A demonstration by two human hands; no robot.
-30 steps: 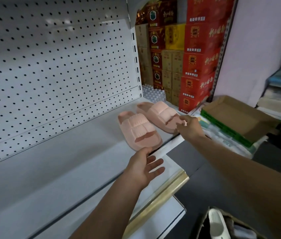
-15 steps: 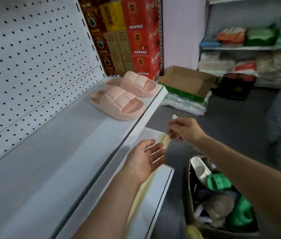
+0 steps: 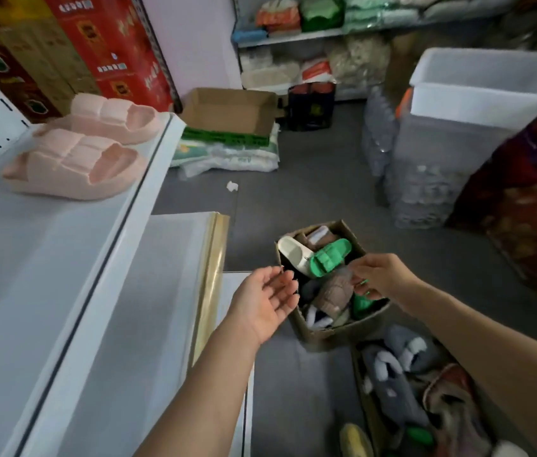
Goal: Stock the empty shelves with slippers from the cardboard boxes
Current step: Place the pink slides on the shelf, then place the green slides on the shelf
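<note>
Two pink slippers (image 3: 76, 159) lie side by side at the far end of the white shelf (image 3: 36, 258). On the floor stands a cardboard box (image 3: 329, 331) holding a cream slipper (image 3: 293, 253), a green slipper (image 3: 328, 257), a brown quilted slipper (image 3: 334, 291) and others. My left hand (image 3: 265, 301) is open, palm up, at the box's left rim. Over the box hovers my right hand (image 3: 381, 275), fingers loosely curled just above the brown slipper, holding nothing I can see.
A second box (image 3: 369, 420) of grey fluffy slippers sits at lower right. An open empty carton (image 3: 227, 110) rests on white sacks behind. A white bin (image 3: 478, 94), bottled water packs (image 3: 379, 133) and red cartons (image 3: 112, 44) surround the grey floor.
The view has swung right and down from the shelf to the floor. My right hand left the pink slippers and dropped to the slipper box; my left hand moved off the shelf edge.
</note>
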